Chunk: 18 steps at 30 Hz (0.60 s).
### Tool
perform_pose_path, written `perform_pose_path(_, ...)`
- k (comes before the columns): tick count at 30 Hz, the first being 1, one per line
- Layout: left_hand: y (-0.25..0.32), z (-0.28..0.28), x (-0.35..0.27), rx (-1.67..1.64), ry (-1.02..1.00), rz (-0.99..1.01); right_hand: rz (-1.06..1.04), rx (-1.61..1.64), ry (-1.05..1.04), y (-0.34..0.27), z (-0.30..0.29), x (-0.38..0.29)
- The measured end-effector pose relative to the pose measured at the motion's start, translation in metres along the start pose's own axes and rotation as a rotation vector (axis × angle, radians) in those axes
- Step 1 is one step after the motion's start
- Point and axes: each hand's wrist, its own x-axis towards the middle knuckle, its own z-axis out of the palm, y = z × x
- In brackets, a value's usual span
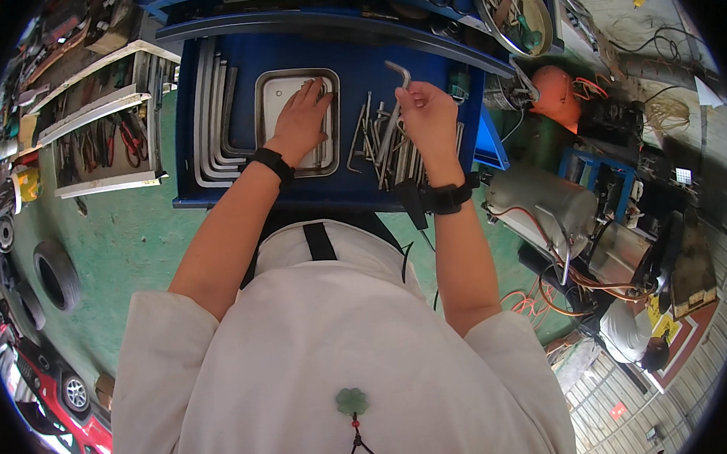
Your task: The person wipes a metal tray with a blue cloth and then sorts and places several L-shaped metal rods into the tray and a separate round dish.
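Observation:
In an open blue drawer point(237, 200), my left hand point(302, 121) lies over a metal tray point(266, 102), fingers spread. Some thin hex keys point(318, 155) show in the tray beneath and beside it; whether its fingers touch them is hard to tell. My right hand point(426, 104) grips a hex key point(399, 70) by its short-bend end, above a pile of loose hex keys point(383, 141) at the drawer's right side. Large L-shaped hex keys point(207, 124) lie nested along the drawer's left side.
Another drawer's edge point(326, 20) overhangs the far side. A round metal dish point(516, 11) of tools stands at the upper right, a rack of pliers point(105, 143) at the left. A metal tank point(540, 200) with hoses is on the right, near a person point(623, 333) farther off. Tyres point(56, 275) lie left.

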Motion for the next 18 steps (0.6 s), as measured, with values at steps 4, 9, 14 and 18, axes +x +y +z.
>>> perform_pose_path(4,-0.005,-0.006,-0.006,-0.040,-0.031,-0.007,0.224,0.266,-0.186,-0.011,0.022,0.007)
perform_pose_path(9,-0.017,-0.008,-0.020,-0.197,0.052,0.000,0.031,0.031,-0.215,-0.008,0.078,0.007)
perform_pose_path(14,-0.033,-0.003,-0.027,-0.345,0.170,-0.084,-0.095,-0.279,-0.287,-0.018,0.105,0.001)
perform_pose_path(18,-0.033,-0.007,-0.030,-0.431,0.162,-0.152,-0.141,-0.440,-0.289,-0.021,0.125,-0.006)
